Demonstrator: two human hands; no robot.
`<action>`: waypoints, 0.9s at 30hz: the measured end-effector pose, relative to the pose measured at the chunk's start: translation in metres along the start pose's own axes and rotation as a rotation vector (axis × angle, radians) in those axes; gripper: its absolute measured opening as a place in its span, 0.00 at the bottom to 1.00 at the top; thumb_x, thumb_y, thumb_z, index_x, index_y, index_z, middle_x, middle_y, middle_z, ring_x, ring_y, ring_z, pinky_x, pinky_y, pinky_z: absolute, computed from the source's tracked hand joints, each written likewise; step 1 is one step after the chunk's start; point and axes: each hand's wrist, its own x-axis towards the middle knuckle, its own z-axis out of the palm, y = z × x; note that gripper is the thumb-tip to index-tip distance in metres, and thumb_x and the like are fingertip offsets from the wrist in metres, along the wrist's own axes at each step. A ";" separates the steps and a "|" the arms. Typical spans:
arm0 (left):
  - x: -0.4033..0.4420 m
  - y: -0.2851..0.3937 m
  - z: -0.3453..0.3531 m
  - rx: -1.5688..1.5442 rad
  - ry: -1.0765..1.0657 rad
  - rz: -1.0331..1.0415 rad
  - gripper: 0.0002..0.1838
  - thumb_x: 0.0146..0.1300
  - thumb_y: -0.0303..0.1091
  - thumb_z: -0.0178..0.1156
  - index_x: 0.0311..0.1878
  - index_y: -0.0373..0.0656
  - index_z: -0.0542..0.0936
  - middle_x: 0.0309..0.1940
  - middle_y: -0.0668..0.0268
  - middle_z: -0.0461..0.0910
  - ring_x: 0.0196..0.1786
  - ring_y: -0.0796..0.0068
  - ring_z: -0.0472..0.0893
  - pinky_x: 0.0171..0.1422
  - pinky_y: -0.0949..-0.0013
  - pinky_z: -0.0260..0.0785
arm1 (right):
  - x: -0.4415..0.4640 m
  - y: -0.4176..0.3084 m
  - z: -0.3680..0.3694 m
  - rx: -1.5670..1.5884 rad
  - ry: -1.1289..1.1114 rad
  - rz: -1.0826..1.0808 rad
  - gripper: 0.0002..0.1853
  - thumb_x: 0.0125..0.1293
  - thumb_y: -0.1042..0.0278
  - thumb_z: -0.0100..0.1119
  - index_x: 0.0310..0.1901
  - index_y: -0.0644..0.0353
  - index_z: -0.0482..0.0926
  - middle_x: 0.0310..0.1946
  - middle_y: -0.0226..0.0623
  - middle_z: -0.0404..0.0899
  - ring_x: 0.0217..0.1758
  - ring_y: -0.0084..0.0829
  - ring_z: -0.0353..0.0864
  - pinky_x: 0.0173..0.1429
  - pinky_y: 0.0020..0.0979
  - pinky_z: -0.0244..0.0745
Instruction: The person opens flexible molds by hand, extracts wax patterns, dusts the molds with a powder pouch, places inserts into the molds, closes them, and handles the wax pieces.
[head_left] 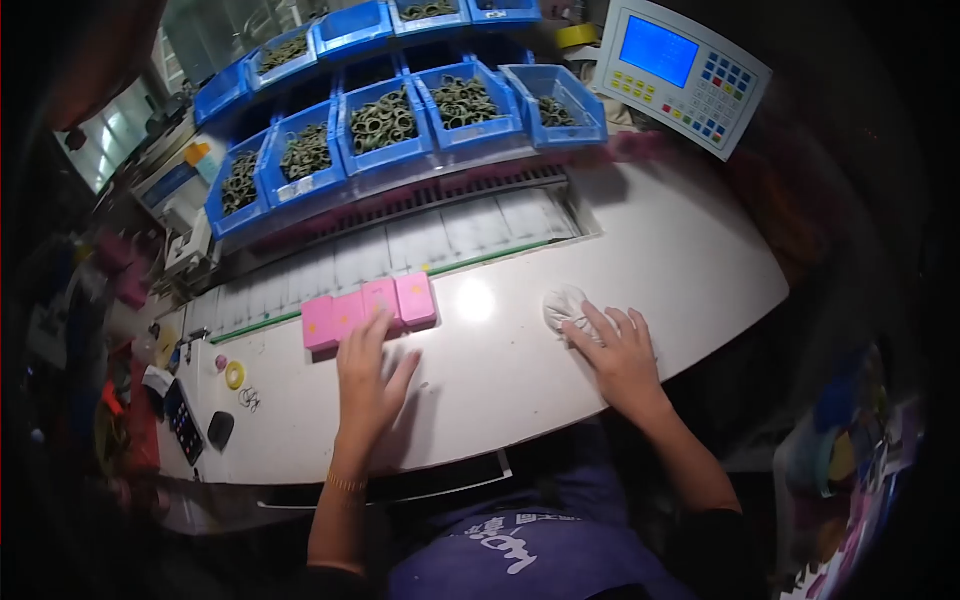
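Note:
Four pink rectangular blocks or boxes stand side by side in a slanting row, the rightmost pink block (415, 300) nearest the middle of the white tabletop. My left hand (368, 378) is over the front of this row, its fingers stretched forward and its thumb apart. Its fingertips overlap the pink blocks; whether they touch cannot be told. To the right, my right hand (622, 360) rests on a crumpled white cloth bundle (562, 305), fingers spread across it. Part of the bundle is hidden under the palm and fingers.
Blue bins (390, 145) filled with greenish ring-shaped parts stand in tiers behind a panelled strip (400, 245). A keypad device with a blue screen (658, 55) is at back right. At left lie a yellow ring (235, 375), a phone (183, 420) and a dark rounded object (221, 430).

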 end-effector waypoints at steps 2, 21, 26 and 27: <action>0.032 -0.008 0.015 0.282 -0.046 0.065 0.40 0.53 0.42 0.75 0.69 0.40 0.71 0.69 0.53 0.68 0.72 0.48 0.63 0.76 0.47 0.51 | 0.000 0.008 0.006 0.062 0.077 0.003 0.23 0.67 0.70 0.54 0.64 0.43 0.79 0.66 0.38 0.74 0.63 0.44 0.72 0.75 0.55 0.57; -0.048 0.063 0.038 -0.547 -0.198 -0.125 0.48 0.46 0.22 0.75 0.74 0.45 0.66 0.61 0.54 0.73 0.60 0.57 0.75 0.65 0.59 0.70 | 0.017 -0.098 0.009 1.144 0.028 -0.037 0.29 0.72 0.61 0.62 0.68 0.68 0.71 0.46 0.49 0.83 0.40 0.41 0.78 0.50 0.36 0.75; -0.061 0.066 0.054 -0.626 -0.137 -0.266 0.45 0.49 0.23 0.75 0.72 0.42 0.67 0.57 0.53 0.80 0.58 0.57 0.82 0.64 0.61 0.76 | 0.004 -0.093 0.009 1.184 0.030 -0.070 0.28 0.70 0.64 0.64 0.67 0.68 0.72 0.52 0.50 0.82 0.44 0.40 0.79 0.53 0.36 0.76; -0.063 0.065 0.057 -0.658 -0.144 -0.261 0.43 0.49 0.23 0.75 0.70 0.42 0.68 0.56 0.54 0.80 0.57 0.58 0.82 0.63 0.61 0.76 | 0.001 -0.092 0.006 1.204 0.046 -0.054 0.29 0.68 0.64 0.65 0.67 0.69 0.72 0.54 0.51 0.81 0.44 0.40 0.79 0.53 0.36 0.76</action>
